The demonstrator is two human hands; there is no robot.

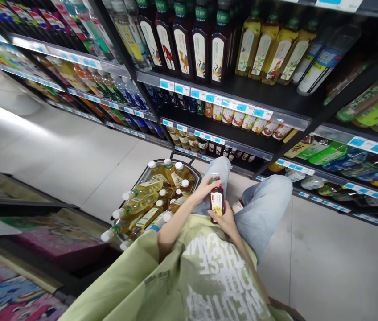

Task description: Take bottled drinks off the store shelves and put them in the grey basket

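Pale green shirt (162,276) cloth is closest. Both hands grip 1 dark red bottle (217,200) over the lap: the left hand (205,188) near its top, the right hand (225,218) down low. If both fingers' holds got loose, it could drop between the 2 knees (272,189) onto the floor (322,249). At the left, piled bottles (147,217) poke past the black basket (138,179); a bumping elbow could tip 1 out. Shelf edges (242,148) sit just past the knees; floor at the right gives room.

The left hand (204,189) hides part of the bottle (217,201); fine print on the price tags (209,97) is too small to read; the bottom edge cuts off the shirt (172,290).
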